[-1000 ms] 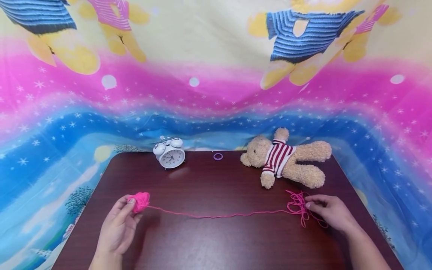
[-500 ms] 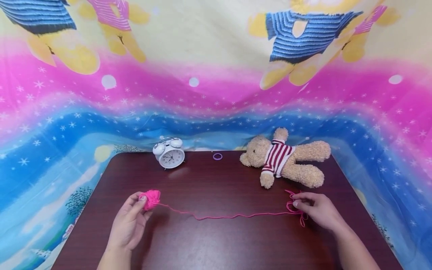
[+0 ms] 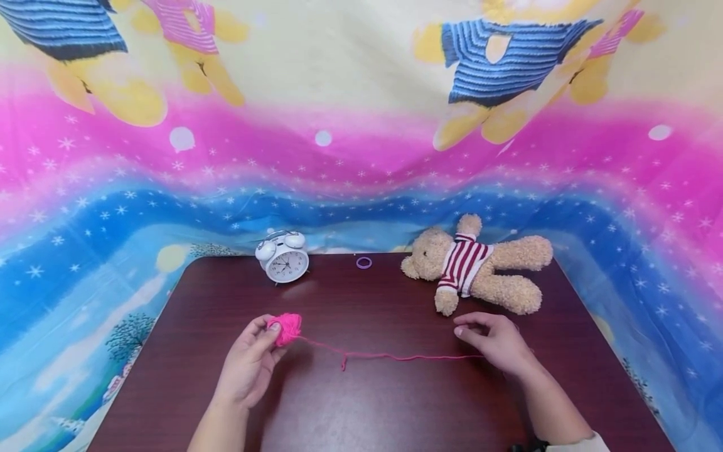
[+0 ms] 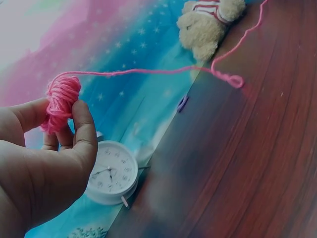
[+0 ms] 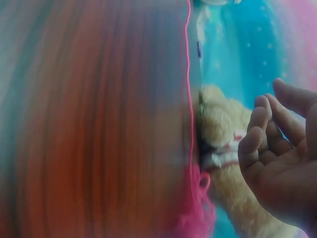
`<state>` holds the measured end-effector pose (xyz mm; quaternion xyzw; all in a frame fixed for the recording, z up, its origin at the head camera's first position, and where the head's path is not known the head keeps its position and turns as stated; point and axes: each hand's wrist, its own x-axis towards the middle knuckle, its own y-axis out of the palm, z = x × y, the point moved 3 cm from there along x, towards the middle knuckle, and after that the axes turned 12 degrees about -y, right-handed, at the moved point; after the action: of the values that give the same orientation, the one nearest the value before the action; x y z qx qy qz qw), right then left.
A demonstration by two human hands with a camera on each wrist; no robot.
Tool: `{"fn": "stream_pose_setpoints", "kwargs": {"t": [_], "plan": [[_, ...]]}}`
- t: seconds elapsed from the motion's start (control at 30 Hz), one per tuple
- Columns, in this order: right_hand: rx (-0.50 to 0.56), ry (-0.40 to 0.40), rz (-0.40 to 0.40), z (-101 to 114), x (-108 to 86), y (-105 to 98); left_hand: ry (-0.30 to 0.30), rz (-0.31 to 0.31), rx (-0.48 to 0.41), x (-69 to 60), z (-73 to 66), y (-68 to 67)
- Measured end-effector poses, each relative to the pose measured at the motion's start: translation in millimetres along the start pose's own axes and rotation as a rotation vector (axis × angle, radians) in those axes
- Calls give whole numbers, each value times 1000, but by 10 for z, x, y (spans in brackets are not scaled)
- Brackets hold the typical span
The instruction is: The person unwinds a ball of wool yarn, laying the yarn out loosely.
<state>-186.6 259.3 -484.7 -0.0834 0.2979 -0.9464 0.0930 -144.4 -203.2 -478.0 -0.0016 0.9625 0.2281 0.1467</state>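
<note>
My left hand [image 3: 248, 364] pinches a small ball of pink yarn [image 3: 287, 329] between thumb and fingers, raised over the left half of the table. From the ball a single strand [image 3: 407, 358] runs right, with a small twisted loop [image 4: 235, 81] on it. My right hand [image 3: 499, 344] hovers above the strand's right end, fingers loosely bent and nothing between them. Beneath it, in the right wrist view, lies a tangle of loose pink yarn [image 5: 198, 213]; in the head view the hand hides that tangle.
At the back of the dark wooden table [image 3: 361, 408] stand a white twin-bell alarm clock [image 3: 285, 260] and a purple ring [image 3: 364, 263]. A teddy bear [image 3: 474, 267] in a striped shirt lies at the back right. Printed cloth [image 3: 361, 157] hangs behind.
My left hand has moved right with the yarn ball. The right hand has moved left, from beside the loose loops to over them. A small loop has appeared on the slack strand.
</note>
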Motion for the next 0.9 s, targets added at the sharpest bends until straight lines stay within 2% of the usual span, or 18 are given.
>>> {"fn": "stream_pose_setpoints", "kwargs": {"t": [0.47, 0.9], "plan": [[129, -151, 29, 391, 205, 392, -73, 36, 14, 133, 170, 332], [248, -242, 117, 757, 352, 834, -118, 74, -5, 233, 274, 652]]}}
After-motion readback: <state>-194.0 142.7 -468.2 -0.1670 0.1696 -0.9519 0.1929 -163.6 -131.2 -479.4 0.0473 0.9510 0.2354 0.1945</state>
